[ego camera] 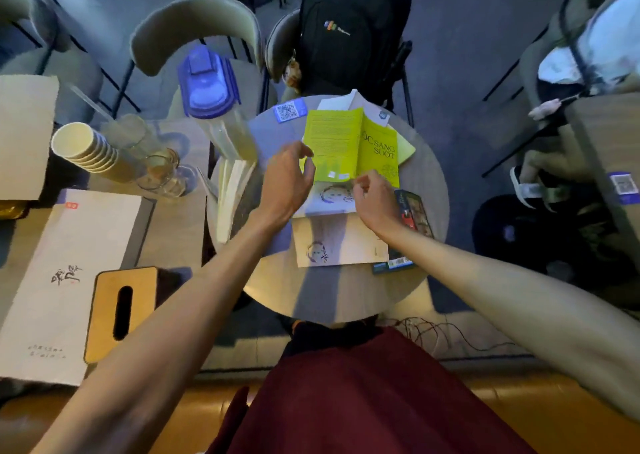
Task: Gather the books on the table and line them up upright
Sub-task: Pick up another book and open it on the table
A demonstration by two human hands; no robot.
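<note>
A yellow-green book point(346, 142) stands open like a tent on the round table point(332, 294), spine up. My left hand point(287, 183) holds its left cover edge. My right hand point(372, 201) pinches its bottom edge near the spine. Under it lie a white book with a face drawing point(334, 199) and a cream book point(339, 246) with the same drawing. A dark book point(414, 218) lies at the right, partly under my right wrist. Several pale books point(232, 194) stand upright at the table's left edge. A white book point(346, 102) lies behind the yellow one.
A blue-lidded pitcher point(207, 86), a stack of paper cups point(86, 149) and glasses point(159, 173) stand on the left table, with a white menu point(69, 273) and a wooden tissue box point(121, 311). A black backpack point(349, 28) sits on the chair behind.
</note>
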